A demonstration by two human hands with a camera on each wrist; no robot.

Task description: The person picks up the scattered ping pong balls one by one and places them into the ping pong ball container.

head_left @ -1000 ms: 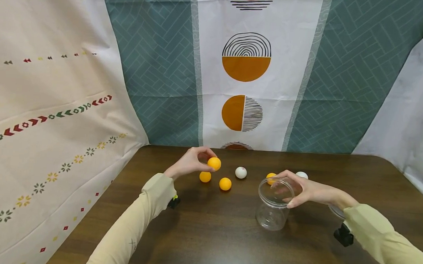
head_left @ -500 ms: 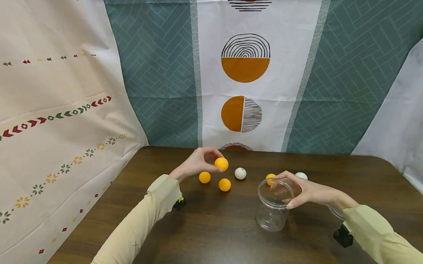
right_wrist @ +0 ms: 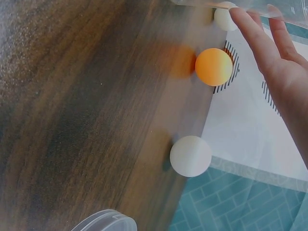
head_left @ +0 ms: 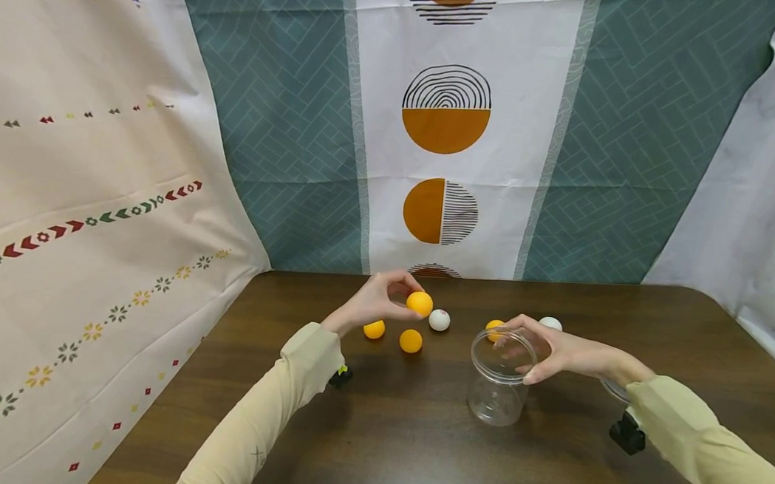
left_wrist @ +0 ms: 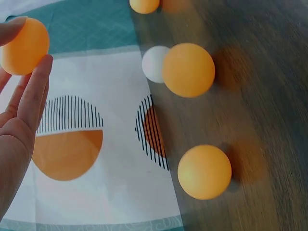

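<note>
Between thumb and fingers, my left hand (head_left: 379, 301) pinches an orange ping-pong ball (head_left: 420, 305) above the table. In the left wrist view the ball (left_wrist: 28, 46) shows at the fingertips. My right hand (head_left: 566, 353) grips a clear plastic jar (head_left: 494, 405) by its rim, the thumb on the near side and fingers at the back. The jar stands upright and uncovered on the table, to the right of the held ball. Below the left hand lie two orange balls, one (head_left: 374, 330) partly behind the wrist and another (head_left: 411, 341) nearer me.
A white ball (head_left: 439, 320) lies just behind the held one. Behind the jar are an orange ball (head_left: 494, 328) and a white ball (right_wrist: 190, 156). A clear lid (head_left: 614, 390) lies partly hidden by the right forearm. Patterned cloth (head_left: 439, 215) hangs along the table's back edge.
My left hand has moved a little to the right with the orange ball, closer to the jar. The right hand and jar stay in place.
</note>
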